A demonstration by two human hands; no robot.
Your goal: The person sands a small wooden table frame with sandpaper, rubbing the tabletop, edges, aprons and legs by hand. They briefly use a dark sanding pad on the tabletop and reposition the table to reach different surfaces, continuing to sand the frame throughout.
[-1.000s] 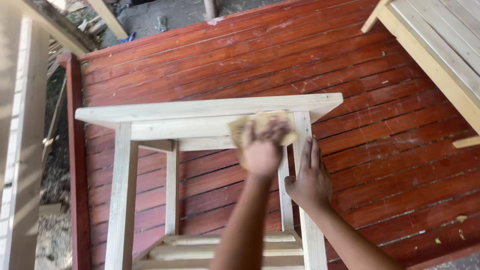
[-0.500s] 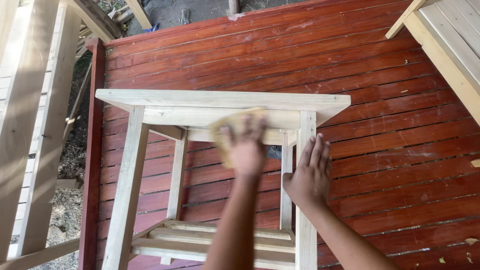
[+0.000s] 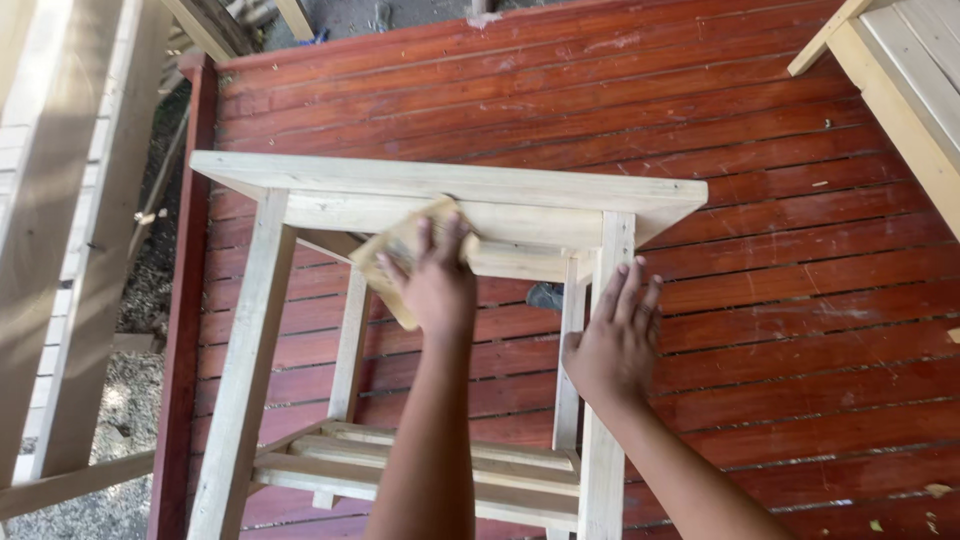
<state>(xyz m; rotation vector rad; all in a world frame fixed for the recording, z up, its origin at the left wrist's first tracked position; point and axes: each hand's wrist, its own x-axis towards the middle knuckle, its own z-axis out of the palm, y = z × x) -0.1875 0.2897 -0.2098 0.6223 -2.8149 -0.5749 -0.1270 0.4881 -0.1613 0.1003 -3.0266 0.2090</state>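
Against the bare wooden table frame, left hand presses a sandpaper sheet flat; right hand rests open, empty, on its leg.

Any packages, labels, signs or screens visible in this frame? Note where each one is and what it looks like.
None in view.
What does show: a bare pale wooden table frame lying on red deck boards.
The left hand presses a tan sanding sheet against the frame's rail.
The right hand rests flat on a leg.
No surface carries a sticker or print.
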